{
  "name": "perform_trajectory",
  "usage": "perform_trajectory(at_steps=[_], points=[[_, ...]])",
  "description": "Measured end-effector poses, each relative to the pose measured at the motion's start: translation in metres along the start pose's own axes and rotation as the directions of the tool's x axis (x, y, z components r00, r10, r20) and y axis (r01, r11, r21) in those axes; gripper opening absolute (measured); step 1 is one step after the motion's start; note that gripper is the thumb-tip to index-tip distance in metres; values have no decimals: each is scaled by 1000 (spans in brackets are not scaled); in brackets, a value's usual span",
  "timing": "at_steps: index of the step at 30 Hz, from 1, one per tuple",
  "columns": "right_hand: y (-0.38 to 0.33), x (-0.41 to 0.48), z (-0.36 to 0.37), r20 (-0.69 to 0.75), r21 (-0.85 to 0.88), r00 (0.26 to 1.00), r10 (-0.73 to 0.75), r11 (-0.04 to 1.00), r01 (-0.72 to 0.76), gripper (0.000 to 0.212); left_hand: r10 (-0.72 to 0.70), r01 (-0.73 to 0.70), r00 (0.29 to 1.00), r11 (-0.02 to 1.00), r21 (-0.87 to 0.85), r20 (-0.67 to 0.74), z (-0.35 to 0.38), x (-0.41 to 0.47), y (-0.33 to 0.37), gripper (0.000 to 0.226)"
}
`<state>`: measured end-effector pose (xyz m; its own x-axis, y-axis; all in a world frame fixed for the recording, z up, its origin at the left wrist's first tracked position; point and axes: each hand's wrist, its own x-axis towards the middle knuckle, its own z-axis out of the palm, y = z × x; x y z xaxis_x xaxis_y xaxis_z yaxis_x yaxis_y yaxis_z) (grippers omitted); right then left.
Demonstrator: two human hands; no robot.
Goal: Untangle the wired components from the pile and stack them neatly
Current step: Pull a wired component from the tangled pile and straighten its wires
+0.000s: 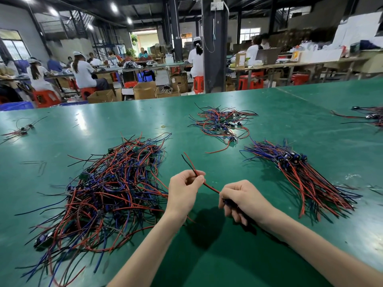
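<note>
A big tangled pile (107, 189) of red, black and blue wired components with small green boards lies on the green table at my left. To the right, a neat stack (298, 168) of components lies with its blue connectors together. Between them I hold one wired component (210, 188) above the table. My left hand (183, 190) pinches its red and black wires near their free ends. My right hand (241, 200) grips the blue connector end, mostly hidden in the fingers.
A smaller loose pile (221, 124) sits farther back in the middle. More wire bundles lie at the far left (21, 131) and far right (371, 117). A yellow rubber band (163, 126) lies on the green table (228, 255). Workers sit at benches beyond the table.
</note>
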<state>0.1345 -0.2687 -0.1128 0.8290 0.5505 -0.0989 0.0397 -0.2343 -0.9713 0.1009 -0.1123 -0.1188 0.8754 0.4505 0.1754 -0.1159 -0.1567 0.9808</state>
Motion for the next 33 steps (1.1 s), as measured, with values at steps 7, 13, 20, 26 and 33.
perform_trajectory(at_steps=[7, 13, 20, 26, 33], points=[[1, -2, -4, -23, -9, 999, -23, 1000, 23, 29, -44, 46, 999, 996, -73, 29, 1, -2, 1, 17], [3, -2, -4, -27, -18, 999, -33, 999, 33, 29, -83, 79, 996, 973, -217, -10, -4, 2, 7, 16], [3, -2, -6, -17, 9, 998, -56, 998, 57, 28, -106, 81, 992, 954, -288, -73, -16, 9, 11, 11], [4, -1, -7, -17, 12, 997, -76, 997, 76, 26, -151, 120, 985, 947, -297, -84, -18, 11, 9, 13], [4, 0, -8, -39, -18, 995, -93, 996, 92, 21, -135, 94, 986, 935, -343, -97, -20, 12, 9, 19]])
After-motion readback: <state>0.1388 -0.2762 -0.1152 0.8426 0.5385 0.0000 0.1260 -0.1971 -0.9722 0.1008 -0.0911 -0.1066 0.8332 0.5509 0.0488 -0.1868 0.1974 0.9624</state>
